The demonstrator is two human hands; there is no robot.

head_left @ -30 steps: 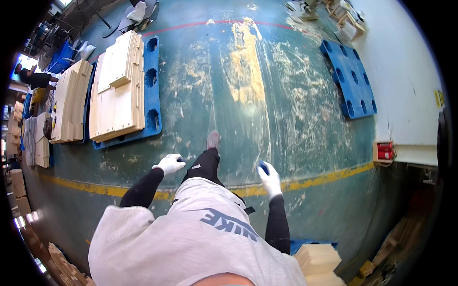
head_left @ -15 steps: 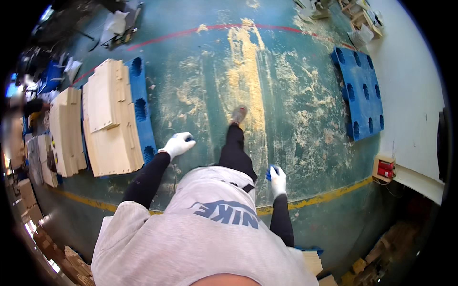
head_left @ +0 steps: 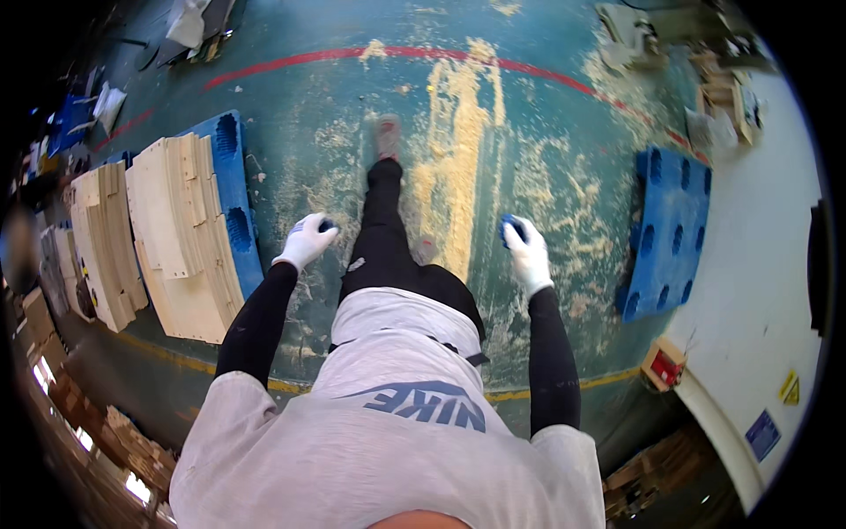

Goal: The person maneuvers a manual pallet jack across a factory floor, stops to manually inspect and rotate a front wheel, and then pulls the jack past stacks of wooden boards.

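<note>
Both my hands wear white gloves with blue palms and hang in the air over the floor. My left hand (head_left: 306,242) is at the left of my leg, its fingers loosely bent and apart from the thumb, with nothing seen in them. The nearest thing to it is a stack of pale wooden boards (head_left: 189,300) on a blue pallet (head_left: 231,163). My right hand (head_left: 528,256) hangs at the right, half curled, a gap between thumb and fingers, holding nothing visible. My legs (head_left: 381,207) are in mid-stride between the hands.
A second board stack (head_left: 106,247) stands further left. An upright-looking blue pallet (head_left: 670,234) is by the white wall (head_left: 758,291) at right. A red item in a wooden box (head_left: 663,365) sits near it. Sawdust (head_left: 458,176) streaks the green floor; a red line (head_left: 352,55) crosses ahead.
I have stepped forward, the other foot now in front. My right hand has swung up and forward; my left has shifted slightly left and forward. The board stacks and right pallet sit lower in view.
</note>
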